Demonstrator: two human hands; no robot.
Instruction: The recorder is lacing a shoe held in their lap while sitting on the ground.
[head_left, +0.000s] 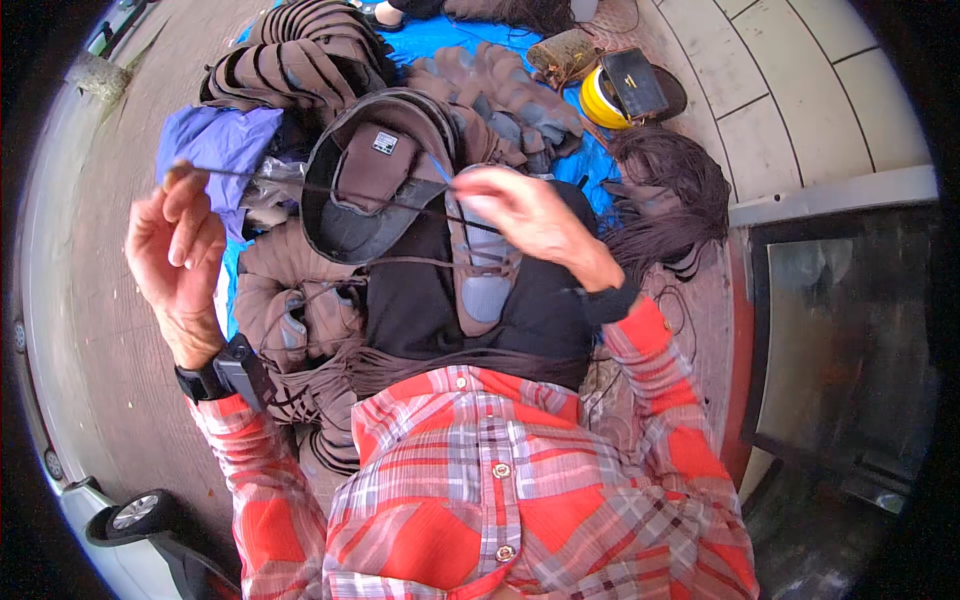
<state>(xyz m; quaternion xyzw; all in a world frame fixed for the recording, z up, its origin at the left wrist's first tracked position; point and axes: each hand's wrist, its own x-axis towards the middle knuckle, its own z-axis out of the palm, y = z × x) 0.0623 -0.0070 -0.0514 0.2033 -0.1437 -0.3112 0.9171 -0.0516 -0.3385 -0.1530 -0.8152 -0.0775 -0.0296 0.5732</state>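
My left hand [183, 240] is raised at the left, its fingertips pinched on one end of a thin dark shoelace [330, 189]. The lace runs tight across to my right hand [530, 222], whose fingers close on it near the middle; they are slightly blurred. Below my right hand, a brown shoe upper [484, 262] with a grey toe lies on my lap, toe toward me, with lace strands crossing it. Behind the lace stands a dark, rounded open piece [330, 225] with a brown inside and a white label. A bundle of brown laces [450, 368] lies across my lap.
Stacked brown shoe uppers [300, 60] and more uppers [495, 95] lie on a blue sheet [455, 40]. A purple bag [215, 150] is at the left. Dark laces [670, 190] heap at the right, near a yellow roll [600, 100] and black wallet-like case [634, 82]. A car [140, 530] stands lower left.
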